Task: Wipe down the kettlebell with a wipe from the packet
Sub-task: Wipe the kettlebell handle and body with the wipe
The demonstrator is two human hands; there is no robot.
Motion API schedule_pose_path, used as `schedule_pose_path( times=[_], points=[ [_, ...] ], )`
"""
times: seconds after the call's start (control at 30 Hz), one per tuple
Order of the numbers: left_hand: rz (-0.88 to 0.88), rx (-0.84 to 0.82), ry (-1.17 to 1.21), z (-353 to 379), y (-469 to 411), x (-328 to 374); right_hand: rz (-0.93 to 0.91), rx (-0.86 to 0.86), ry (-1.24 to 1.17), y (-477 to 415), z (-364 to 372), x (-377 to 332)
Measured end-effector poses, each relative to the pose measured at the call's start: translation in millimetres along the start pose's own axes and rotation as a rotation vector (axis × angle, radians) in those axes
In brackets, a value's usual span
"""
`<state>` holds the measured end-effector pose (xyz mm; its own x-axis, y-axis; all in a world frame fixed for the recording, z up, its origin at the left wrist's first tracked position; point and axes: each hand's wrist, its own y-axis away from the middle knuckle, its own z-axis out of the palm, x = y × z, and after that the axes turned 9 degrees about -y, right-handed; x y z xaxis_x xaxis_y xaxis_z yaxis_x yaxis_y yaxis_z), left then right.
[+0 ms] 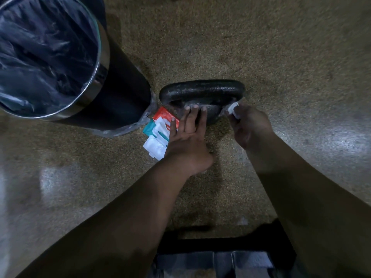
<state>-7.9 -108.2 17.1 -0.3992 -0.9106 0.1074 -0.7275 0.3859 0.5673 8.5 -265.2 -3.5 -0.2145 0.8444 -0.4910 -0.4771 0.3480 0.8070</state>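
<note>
Head view looks straight down at a black kettlebell (202, 93) standing on a speckled tan floor (261, 47), just right of a bin. Its thick handle forms a rounded bar across the top, with a rough, pebbled cast surface that catches small glints of light; the round body below is mostly hidden by the handle and the hands.

At the handle's right end, the right hand (249, 127) is curled closed around a crumpled white wipe (233, 109), pressing it against the metal where the handle bends down. The left hand (188, 135) is open and flat, fingers spread, fingertips resting on the near side of the kettlebell's body under the handle.

Under the left hand's outer edge lies the wipe packet (158, 129), a soft pouch in red, teal and white with its stiff white plastic flap lid swung open toward the viewer. It touches the crinkled clear plastic at the foot of the bin (60, 63), a dark cylinder with a shiny metal rim and a glossy dark liner bag inside.
</note>
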Motion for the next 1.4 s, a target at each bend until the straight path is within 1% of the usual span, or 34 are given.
schedule_pose_path(
  times=[0.03,0.13,0.17,0.33,0.4,0.47,0.53,0.63,0.73,0.83,0.9,1.0,1.1,1.2,1.33,1.4],
  points=[
    [0.002,-0.002,-0.002,-0.2,0.0,0.2,0.000,0.001,-0.012,-0.7,0.2,-1.5],
    [0.008,-0.004,0.003,-0.2,0.0,1.7,-0.013,0.021,0.077,-3.5,4.5,0.3],
    [0.005,-0.002,0.002,-0.2,-0.1,1.6,-0.014,0.032,0.069,-3.4,5.5,2.7],
    [0.002,-0.006,-0.010,0.1,-0.6,-0.6,0.024,-0.002,-0.060,2.2,3.1,4.0],
    [0.008,-0.005,-0.006,-0.2,-0.1,-0.7,0.013,0.026,-0.110,-1.6,3.4,1.1],
    [0.010,-0.002,-0.009,-0.2,0.0,-0.2,-0.014,0.052,-0.076,-5.8,5.0,2.7],
    [0.005,-0.004,-0.009,-0.2,-0.2,-0.4,-0.008,0.035,-0.039,-3.5,5.3,7.0],
    [0.008,-0.014,-0.007,-1.1,-1.0,-1.1,0.030,-0.001,-0.049,4.3,3.0,6.4],
    [0.012,-0.017,-0.006,-0.8,-1.0,-0.6,0.002,0.028,-0.080,-4.0,4.4,2.9],
    [0.008,-0.014,-0.002,-0.9,-0.2,-0.1,-0.018,0.056,0.017,-9.8,4.1,7.4],
    [0.009,-0.017,0.005,-1.7,0.1,-0.8,-0.008,0.021,0.027,-4.5,1.0,9.0],
    [0.022,-0.023,0.001,-3.0,0.5,-1.1,0.004,-0.031,-0.045,-0.8,2.5,2.1],
    [0.016,-0.027,-0.007,-3.5,1.1,0.3,-0.030,0.031,-0.022,-4.9,9.4,-2.0],
    [0.003,-0.021,-0.001,-3.3,0.9,0.2,-0.028,0.027,0.063,-6.6,6.7,3.3],
    [0.019,-0.028,0.006,-4.3,1.6,-0.2,0.032,0.009,-0.083,-3.5,3.0,-0.6],
    [0.017,-0.024,0.010,-5.2,1.8,0.2,0.018,0.045,-0.077,-5.6,6.6,-1.1]
  ],
)
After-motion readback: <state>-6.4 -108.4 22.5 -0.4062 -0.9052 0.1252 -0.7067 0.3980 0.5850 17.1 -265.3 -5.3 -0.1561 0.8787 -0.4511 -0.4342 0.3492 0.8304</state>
